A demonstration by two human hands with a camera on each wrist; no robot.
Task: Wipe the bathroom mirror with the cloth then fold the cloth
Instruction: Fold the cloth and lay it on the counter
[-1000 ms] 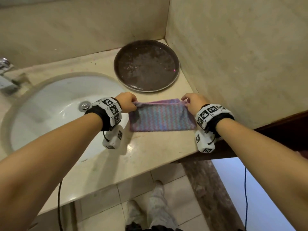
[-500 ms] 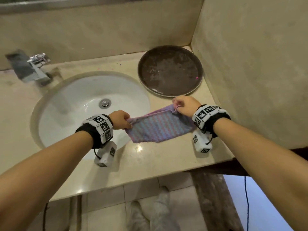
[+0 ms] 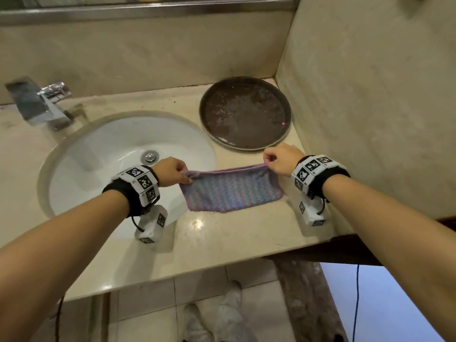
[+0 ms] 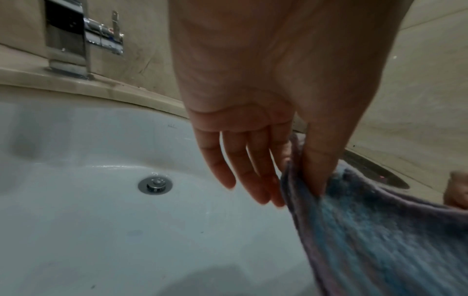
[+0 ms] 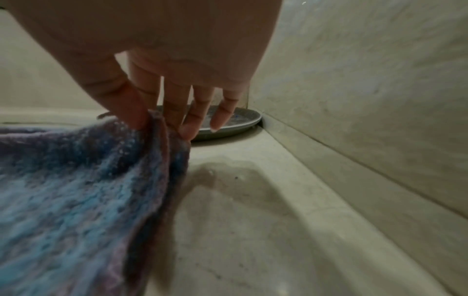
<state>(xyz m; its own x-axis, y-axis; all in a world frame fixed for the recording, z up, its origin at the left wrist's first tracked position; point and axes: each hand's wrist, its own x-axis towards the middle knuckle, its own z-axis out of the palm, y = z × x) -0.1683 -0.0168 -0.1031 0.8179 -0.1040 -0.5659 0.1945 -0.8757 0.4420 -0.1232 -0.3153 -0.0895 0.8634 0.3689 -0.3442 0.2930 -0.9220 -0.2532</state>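
A folded pink and blue knitted cloth [image 3: 232, 190] hangs stretched between my two hands, its lower edge touching the beige counter [image 3: 222, 240]. My left hand [image 3: 172, 172] pinches its upper left corner beside the basin; thumb and forefinger nip the cloth [image 4: 367, 230] while the other fingers [image 4: 243, 170] stay straight. My right hand [image 3: 278, 160] pinches the upper right corner, thumb against forefinger on the cloth [image 5: 76, 190]. The mirror's lower edge [image 3: 148, 11] runs along the top of the head view.
A white basin [image 3: 103, 169] with a metal drain [image 3: 149, 156] lies left of the cloth. A chrome tap [image 3: 42, 104] stands at far left. A dark round tray [image 3: 245, 116] fills the back corner. The wall [image 3: 370, 107] closes in on the right.
The cloth lay flat on the counter a second ago. Both hands have since lifted its far edge, and it now hangs between them.
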